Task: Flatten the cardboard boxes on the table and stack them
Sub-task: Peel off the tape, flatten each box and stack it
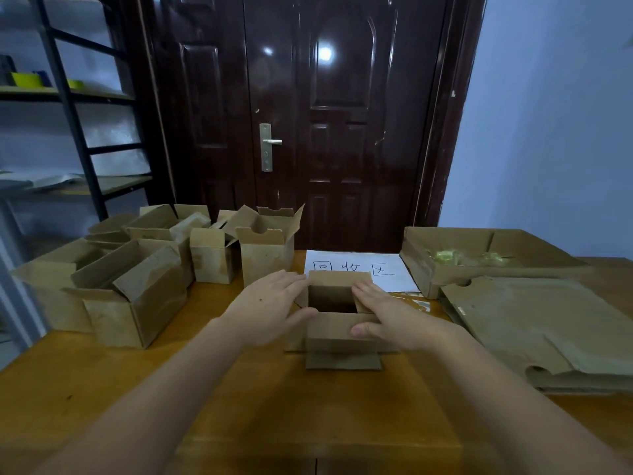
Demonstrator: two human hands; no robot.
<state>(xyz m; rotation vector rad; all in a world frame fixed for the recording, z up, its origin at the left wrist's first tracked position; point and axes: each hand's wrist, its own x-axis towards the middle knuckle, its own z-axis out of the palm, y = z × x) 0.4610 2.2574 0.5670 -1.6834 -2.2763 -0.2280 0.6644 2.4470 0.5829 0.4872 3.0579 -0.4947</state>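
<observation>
A small open cardboard box (337,329) stands at the middle of the wooden table (102,389), its top flaps spread and its inside dark. My left hand (270,308) lies flat against its left side with straight fingers. My right hand (387,317) rests on its right flap, fingers straight, thumb on the near flap. Several open, upright boxes (137,289) crowd the table's left half. At the right lies a pile of flattened cardboard (548,330).
A white paper sheet with handwritten characters (359,269) lies behind the small box. A large shallow open box (479,255) sits at the back right. A dark door (308,114) stands behind the table, a metal shelf (68,114) at the left.
</observation>
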